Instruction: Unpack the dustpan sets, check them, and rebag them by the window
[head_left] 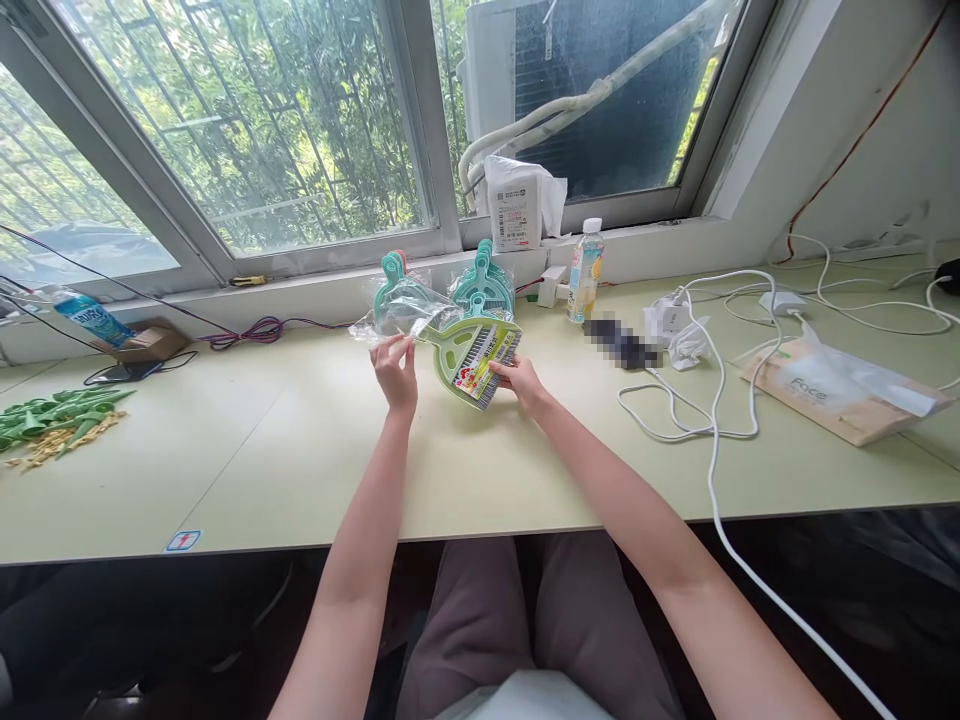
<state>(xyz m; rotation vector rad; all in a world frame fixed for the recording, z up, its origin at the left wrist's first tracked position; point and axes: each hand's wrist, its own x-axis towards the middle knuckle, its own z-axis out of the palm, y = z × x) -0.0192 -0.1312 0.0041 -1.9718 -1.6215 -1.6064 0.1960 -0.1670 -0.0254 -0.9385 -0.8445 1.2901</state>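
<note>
My right hand [519,382] grips the edge of a pale green plastic dustpan [471,350], which has a printed paper label and lies tilted just above the table. My left hand [394,370] pinches a clear plastic wrapper [405,312] between its fingertips, close to the dustpan's left side. Just behind them stand two teal dustpan-and-brush sets, one [399,295] still bagged in clear plastic and the other [484,285] also in a bag. Part of the dustpan's label is hidden under my right fingers.
Along the pale green desk [300,470] stand a drink bottle [585,270] and a tissue pack [517,205] by the window [247,130]. White cables [712,400] and a paper-and-plastic package [832,390] lie right; green plastic pieces [52,425] lie left.
</note>
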